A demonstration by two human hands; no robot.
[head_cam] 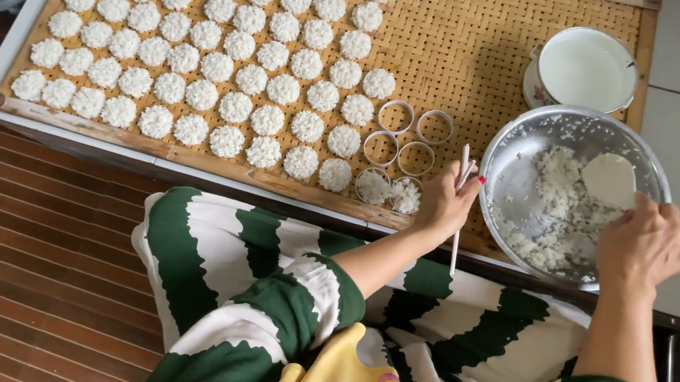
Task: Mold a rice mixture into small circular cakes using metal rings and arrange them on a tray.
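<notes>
In steel bowl (519,176): clumpy white rice (555,208) | right hand (647,243) gripping paddle (609,178) | left hand (445,201) pinching stick (459,208)

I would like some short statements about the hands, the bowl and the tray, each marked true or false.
1. The left hand holds a thin white stick. True.
2. The right hand rests at the rim of the metal bowl. True.
3. The bowl is empty. False: it holds white rice and a white paddle.
4. All metal rings on the woven tray are filled. False: four rings are empty, and only the two nearest the person hold rice.
5. The rice cakes lie in rows on the tray. True.
6. The white cup stands on the floor. False: it stands on the tray's corner behind the bowl.
</notes>
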